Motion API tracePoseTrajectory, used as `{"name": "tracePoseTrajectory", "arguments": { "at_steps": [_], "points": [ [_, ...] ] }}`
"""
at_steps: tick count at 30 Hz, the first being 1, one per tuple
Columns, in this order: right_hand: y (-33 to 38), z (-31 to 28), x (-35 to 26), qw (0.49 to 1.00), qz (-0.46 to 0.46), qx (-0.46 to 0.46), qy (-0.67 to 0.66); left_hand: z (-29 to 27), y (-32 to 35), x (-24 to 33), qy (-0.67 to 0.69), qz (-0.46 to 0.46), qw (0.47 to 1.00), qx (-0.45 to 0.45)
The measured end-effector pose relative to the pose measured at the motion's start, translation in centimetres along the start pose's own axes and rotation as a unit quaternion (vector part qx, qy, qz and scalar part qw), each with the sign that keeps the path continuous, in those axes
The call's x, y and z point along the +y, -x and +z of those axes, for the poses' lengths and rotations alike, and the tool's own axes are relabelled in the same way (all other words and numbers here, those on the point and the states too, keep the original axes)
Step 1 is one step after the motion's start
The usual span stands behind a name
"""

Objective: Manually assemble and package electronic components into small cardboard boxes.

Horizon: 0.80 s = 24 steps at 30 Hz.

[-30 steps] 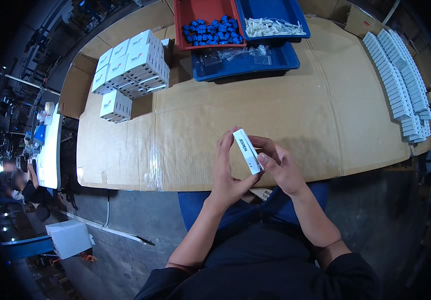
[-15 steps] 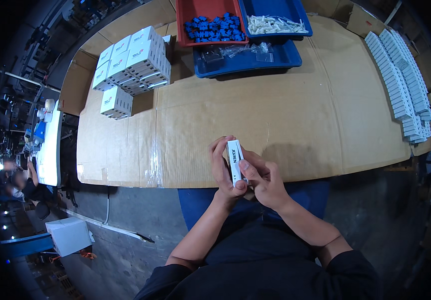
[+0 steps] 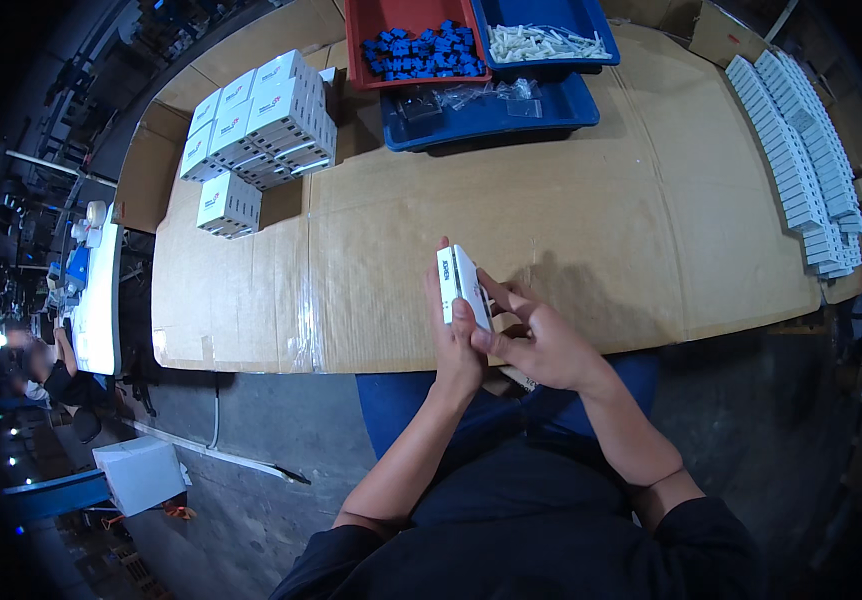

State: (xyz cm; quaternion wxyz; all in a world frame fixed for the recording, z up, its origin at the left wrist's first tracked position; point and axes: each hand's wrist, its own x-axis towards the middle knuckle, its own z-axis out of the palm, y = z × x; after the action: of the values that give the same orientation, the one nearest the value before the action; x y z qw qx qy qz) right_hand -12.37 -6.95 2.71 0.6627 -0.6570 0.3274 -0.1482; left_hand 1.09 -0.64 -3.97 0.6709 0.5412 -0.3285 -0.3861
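Observation:
A small flat white box (image 3: pixel 459 283) stands on its edge at the near edge of the cardboard-covered table (image 3: pixel 571 220). My left hand (image 3: pixel 453 340) grips it from the left and below, fingers wrapped around it. From the right, my right hand (image 3: pixel 541 345) presses its fingers against the box's side. Both hands sit close together just over the table's front edge, above my lap.
A stack of white boxes (image 3: pixel 261 115) and one single white box (image 3: pixel 226 205) stand at the far left. At the back are a red tray of blue parts (image 3: pixel 421 45), a blue tray of white parts (image 3: pixel 546 40) and another blue tray (image 3: pixel 491 105). Rows of flat white boxes (image 3: pixel 801 150) line the right side.
The box and both hands have moved nearer to me and slightly left, from above the table to its front edge. The box has turned more upright in my grip.

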Motion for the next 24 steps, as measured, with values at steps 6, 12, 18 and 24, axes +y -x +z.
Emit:
{"name": "tracePoseTrajectory", "arguments": {
  "at_steps": [6, 12, 18, 24],
  "points": [
    [0.0, -2.4, 0.9, 0.947, -0.156, 0.074, 0.270, 1.2, -1.4, 5.1, 0.172, -0.213, 0.961, 0.034],
    [-2.6, -3.7, 1.2, 0.868, -0.386, 0.103, 0.296, 3.0, 0.1, 6.9, 0.271, -0.336, 0.898, -0.087],
    [-2.7, -4.0, 2.7, 0.886, -0.384, 0.067, 0.250, 3.5, 0.7, 5.9, 0.266, -0.324, 0.905, -0.075],
    [-2.6, -3.9, 3.6, 0.903, -0.378, 0.061, 0.193, 4.0, 1.0, 5.6, 0.261, -0.322, 0.908, -0.064]
  ]
}}
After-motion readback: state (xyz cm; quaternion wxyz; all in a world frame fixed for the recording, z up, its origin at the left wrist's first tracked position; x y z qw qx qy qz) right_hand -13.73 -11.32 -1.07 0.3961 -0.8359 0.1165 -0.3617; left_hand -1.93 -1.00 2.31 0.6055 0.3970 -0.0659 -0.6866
